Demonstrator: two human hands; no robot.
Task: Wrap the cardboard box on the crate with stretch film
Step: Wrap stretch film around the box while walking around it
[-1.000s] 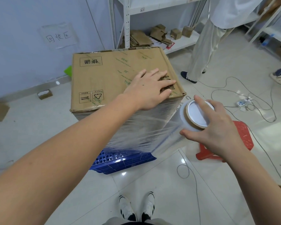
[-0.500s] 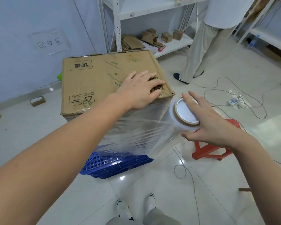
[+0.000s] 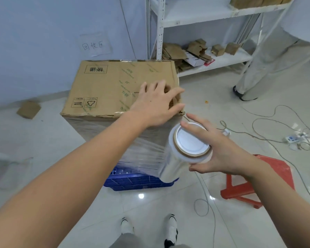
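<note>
A brown cardboard box (image 3: 115, 86) stands on a blue plastic crate (image 3: 138, 181) in the middle of the floor. Clear stretch film (image 3: 141, 154) covers the box's near side and runs to the roll. My left hand (image 3: 156, 106) rests flat with spread fingers on the box's top, near its right front corner. My right hand (image 3: 215, 149) grips the upright stretch film roll (image 3: 188, 145) from the right, just beside the box's near right corner. The roll's white end cap faces up.
A red plastic stool (image 3: 261, 179) stands right of the crate. Cables and a power strip (image 3: 293, 139) lie on the tiled floor to the right. A white shelf rack (image 3: 204, 65) with cardboard scraps is behind. A person's legs (image 3: 258, 72) stand at back right.
The roll in my right hand has moved closer to the box's near right corner, shortening the stretched film. My left hand stays on the box top. The view has shifted.
</note>
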